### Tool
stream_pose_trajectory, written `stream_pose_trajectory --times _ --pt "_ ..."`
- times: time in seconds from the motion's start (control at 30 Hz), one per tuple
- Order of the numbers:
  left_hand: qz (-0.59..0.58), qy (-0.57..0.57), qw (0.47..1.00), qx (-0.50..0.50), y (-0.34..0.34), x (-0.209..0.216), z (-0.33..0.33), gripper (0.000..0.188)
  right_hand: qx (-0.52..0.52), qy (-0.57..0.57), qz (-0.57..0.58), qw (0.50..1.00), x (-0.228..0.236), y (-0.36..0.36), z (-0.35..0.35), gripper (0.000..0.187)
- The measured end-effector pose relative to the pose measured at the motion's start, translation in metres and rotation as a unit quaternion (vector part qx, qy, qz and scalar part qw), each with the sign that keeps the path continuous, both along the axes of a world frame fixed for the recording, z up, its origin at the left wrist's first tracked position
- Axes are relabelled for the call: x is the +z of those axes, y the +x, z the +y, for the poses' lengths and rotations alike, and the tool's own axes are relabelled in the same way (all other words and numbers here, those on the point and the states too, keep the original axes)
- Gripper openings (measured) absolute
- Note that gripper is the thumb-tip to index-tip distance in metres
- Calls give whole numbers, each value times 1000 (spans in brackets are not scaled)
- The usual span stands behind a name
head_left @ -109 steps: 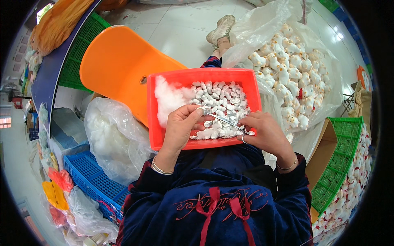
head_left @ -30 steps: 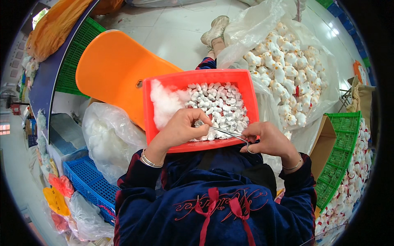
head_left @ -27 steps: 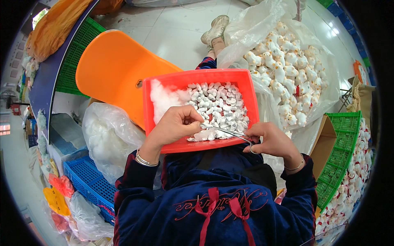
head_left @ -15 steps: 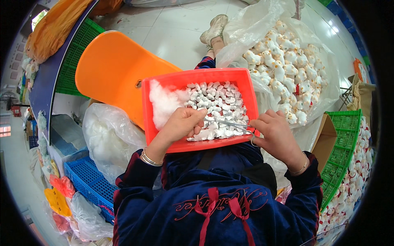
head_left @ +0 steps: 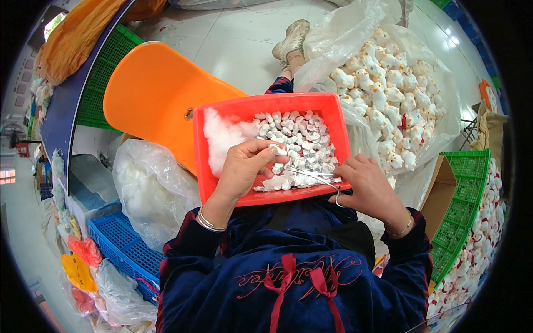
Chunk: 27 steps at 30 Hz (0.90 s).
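Note:
My left hand [head_left: 244, 165] is closed in a pinch over the red tray [head_left: 266, 100], holding a small white fabric piece [head_left: 278, 149] between thumb and forefinger. My right hand [head_left: 369, 183] grips slim metal ring-handled forceps [head_left: 312, 175] at the tray's right side. A finger loop shows below that hand, and the forceps' thin tips point left, just below the held piece and apart from it. Many small white and silvery pieces [head_left: 300, 133] lie in the tray, with a clump of white stuffing [head_left: 217, 139] along its left side. The tray rests on my lap.
An orange chair seat [head_left: 161, 94] adjoins the tray's left. Beside it sit a clear bag of white stuffing [head_left: 147, 188] and a blue crate [head_left: 125, 244]. To the right are an open plastic bag of white plush toys [head_left: 388, 94], a cardboard box [head_left: 440, 188] and a green crate [head_left: 463, 205].
The forceps' tips have moved away from my left fingertips, down and to the right. My left hand has turned slightly, and the white piece now shows in its pinch.

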<state>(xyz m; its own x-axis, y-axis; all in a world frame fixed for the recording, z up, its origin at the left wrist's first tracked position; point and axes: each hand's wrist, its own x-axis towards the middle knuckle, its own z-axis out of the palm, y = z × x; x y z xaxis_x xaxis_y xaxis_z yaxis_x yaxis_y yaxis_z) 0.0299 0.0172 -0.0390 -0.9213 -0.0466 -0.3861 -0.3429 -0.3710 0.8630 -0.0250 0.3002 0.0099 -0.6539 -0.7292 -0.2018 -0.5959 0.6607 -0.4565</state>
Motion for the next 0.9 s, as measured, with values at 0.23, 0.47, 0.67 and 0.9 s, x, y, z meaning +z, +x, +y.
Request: stream_pose_trajectory --times 0.23,0.47,0.67,0.9 --pt "-20 -1 1000 17 5 -8 4 24 -31 -94 -74 992 -3 2 -11 30" --pt "-16 -7 999 26 6 -5 6 24 -31 -97 -67 993 -12 0 -13 26" --pt "-10 14 999 40 6 -8 9 22 -42 -91 -110 989 -6 1 -17 27" --pt "-29 13 999 -1 9 -13 11 21 -25 -144 -136 980 -17 -5 -16 31"
